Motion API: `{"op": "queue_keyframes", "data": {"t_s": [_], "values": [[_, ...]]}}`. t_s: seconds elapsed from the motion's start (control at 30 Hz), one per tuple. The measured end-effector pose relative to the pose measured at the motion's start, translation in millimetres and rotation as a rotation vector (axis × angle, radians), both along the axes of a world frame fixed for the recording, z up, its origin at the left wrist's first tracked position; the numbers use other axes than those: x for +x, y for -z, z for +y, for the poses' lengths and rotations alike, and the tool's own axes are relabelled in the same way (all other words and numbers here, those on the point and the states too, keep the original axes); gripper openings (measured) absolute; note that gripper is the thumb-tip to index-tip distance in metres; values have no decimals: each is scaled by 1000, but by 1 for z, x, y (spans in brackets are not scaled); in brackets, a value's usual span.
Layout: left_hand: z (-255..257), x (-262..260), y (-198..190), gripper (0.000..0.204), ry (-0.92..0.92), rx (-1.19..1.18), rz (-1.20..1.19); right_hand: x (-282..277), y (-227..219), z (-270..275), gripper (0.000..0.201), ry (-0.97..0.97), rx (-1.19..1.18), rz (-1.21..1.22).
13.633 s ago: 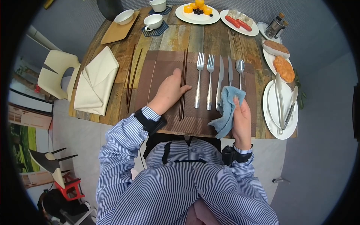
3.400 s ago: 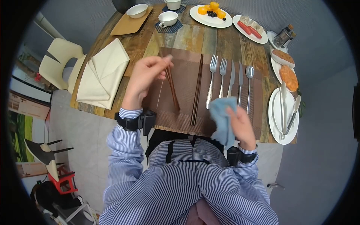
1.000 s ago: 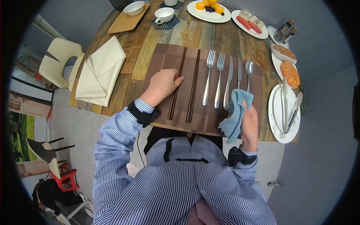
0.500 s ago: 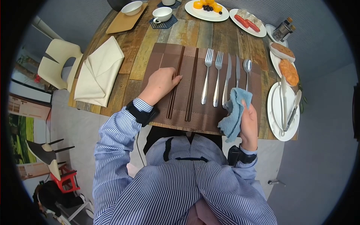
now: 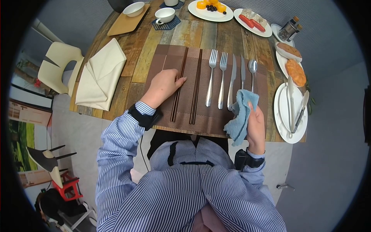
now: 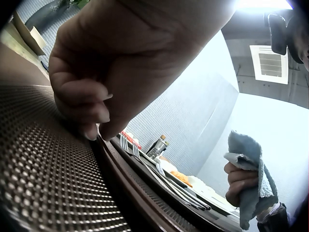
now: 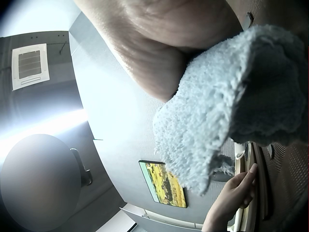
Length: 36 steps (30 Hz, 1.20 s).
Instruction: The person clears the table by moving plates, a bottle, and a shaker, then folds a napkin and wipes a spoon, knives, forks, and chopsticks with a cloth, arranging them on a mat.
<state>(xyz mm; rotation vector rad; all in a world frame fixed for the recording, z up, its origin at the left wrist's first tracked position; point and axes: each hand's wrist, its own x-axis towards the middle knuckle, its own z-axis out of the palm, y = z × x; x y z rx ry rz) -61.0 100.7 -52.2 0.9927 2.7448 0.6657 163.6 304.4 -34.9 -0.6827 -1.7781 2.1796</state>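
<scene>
My left hand (image 5: 161,86) rests on the brown woven placemat (image 5: 154,69), its fingers and thumb pinching the left pair of dark brown chopsticks (image 5: 177,103). In the left wrist view the curled fingertips meet the thumb low at these chopsticks (image 6: 113,169). A second pair of chopsticks (image 5: 195,96) lies parallel just to the right. My right hand (image 5: 256,125) grips a crumpled light blue cloth (image 5: 240,120) over the mat's right front part, below two forks (image 5: 209,83), two knives (image 5: 232,81) and a spoon (image 5: 252,67). The cloth covers the lower ends of some cutlery.
A folded cream napkin (image 5: 102,75) lies left of the mat. Behind stand a wooden tray (image 5: 119,27) with a bowl, a cup (image 5: 165,15), a fruit plate (image 5: 193,15) and a sausage plate (image 5: 239,19). Right are a bread plate (image 5: 280,63) and plates with tongs (image 5: 290,108).
The left chopsticks lay on the table beside the mat, then were lifted in my left hand; now they lie on the mat beside the other pair. Over the last second both hands stay nearly still.
</scene>
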Motion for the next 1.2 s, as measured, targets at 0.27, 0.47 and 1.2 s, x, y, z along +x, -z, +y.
{"op": "queue_keyframes", "data": {"t_s": [0.27,0.47,1.2], "values": [[-5,6,-13,37,9,-8,-15,2,2,1,32,-2,23,-2],[-2,23,-20,35,62,129,-139,0,0,-4,32,12,0,-4],[30,27,9,35,172,55,-68,2,5,-2,30,0,9,4]]}}
